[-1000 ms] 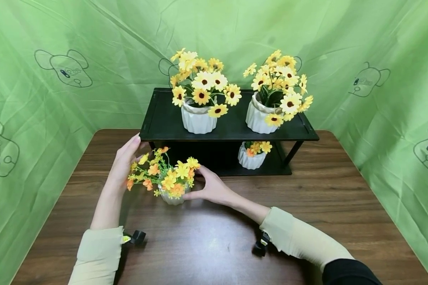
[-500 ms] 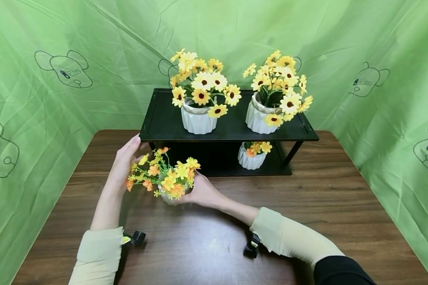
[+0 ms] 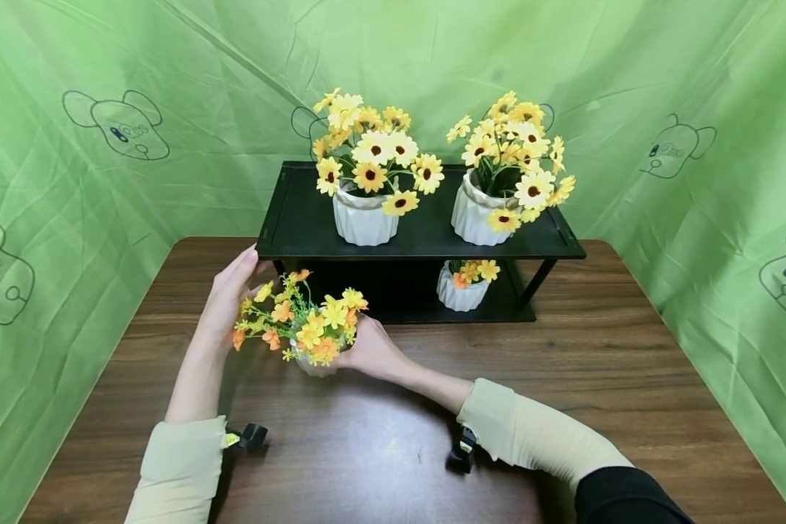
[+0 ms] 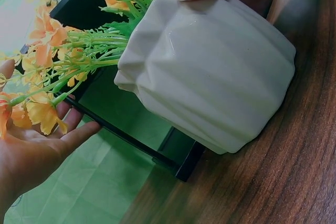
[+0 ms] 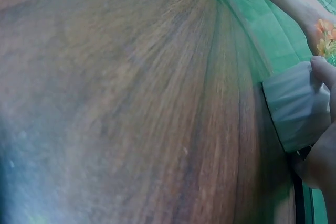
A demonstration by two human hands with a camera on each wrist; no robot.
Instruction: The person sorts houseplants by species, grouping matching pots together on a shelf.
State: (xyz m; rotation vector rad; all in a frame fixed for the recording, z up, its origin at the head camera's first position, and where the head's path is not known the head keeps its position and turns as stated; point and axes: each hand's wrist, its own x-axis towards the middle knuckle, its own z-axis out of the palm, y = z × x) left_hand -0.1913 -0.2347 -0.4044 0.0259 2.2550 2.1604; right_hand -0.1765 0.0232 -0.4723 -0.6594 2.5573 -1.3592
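Note:
A ribbed white flowerpot (image 4: 220, 72) with yellow and orange artificial flowers (image 3: 311, 331) is on the wooden table, in front of the black shelf's left end. My right hand (image 3: 373, 353) grips this pot from its right side. The right wrist view shows the thumb (image 5: 321, 69) pressed on the pot's wall near the rim. My left hand (image 3: 225, 291) is at the left end of the two-tier black shelf (image 3: 426, 244), its fingertips touching the upper board's front corner. Flowers partly cover the left hand; in the left wrist view its fingers look fairly straight against the black frame.
Two white pots of yellow daisy-like flowers (image 3: 370, 164) stand on the upper board. A smaller white pot (image 3: 461, 291) with orange-yellow flowers sits on the lower board, toward the right. Green cloth (image 3: 203, 87) hangs around the table (image 3: 393, 451).
My right hand has moved left and closed round the flowerpot, its thumb shifting further across the front. Left hand, shelf and the other pots have kept their places.

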